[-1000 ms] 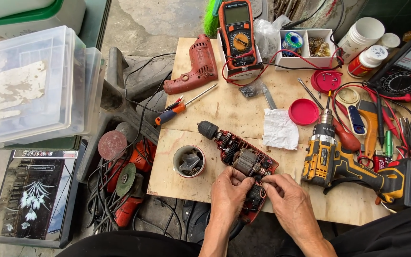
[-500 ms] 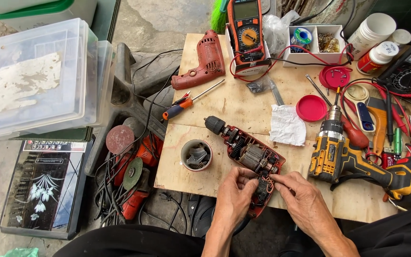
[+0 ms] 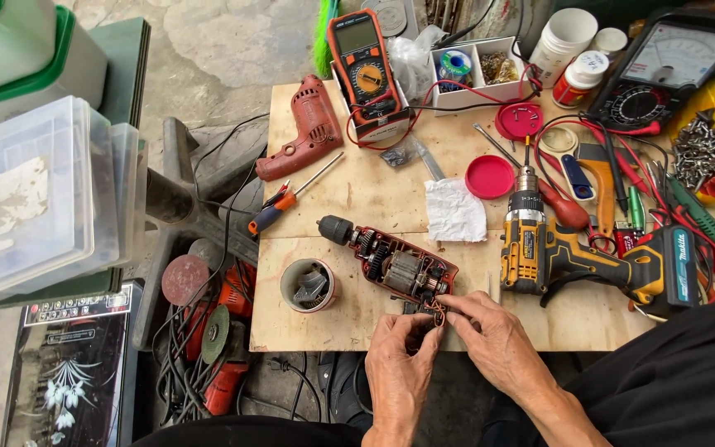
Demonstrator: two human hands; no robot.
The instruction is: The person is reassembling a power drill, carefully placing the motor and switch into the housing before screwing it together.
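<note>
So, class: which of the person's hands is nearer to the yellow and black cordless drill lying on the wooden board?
Right. The right hand lies just below-left of the cordless drill; the left hand sits further left, beyond the opened red drill.

This is a small tool-repair workshop set on bare concrete floor [image 3: 233, 41]. A plywood table [image 3: 349, 190] is crowded with a digital multimeter [image 3: 365, 70], an analogue meter [image 3: 672, 70], a cordless drill [image 3: 581, 252], a screwdriver [image 3: 291, 199], a tray of screws [image 3: 709, 149] and an opened red drill [image 3: 395, 265] showing its motor. Angle grinders [image 3: 217, 331] and cables lie below.
</note>
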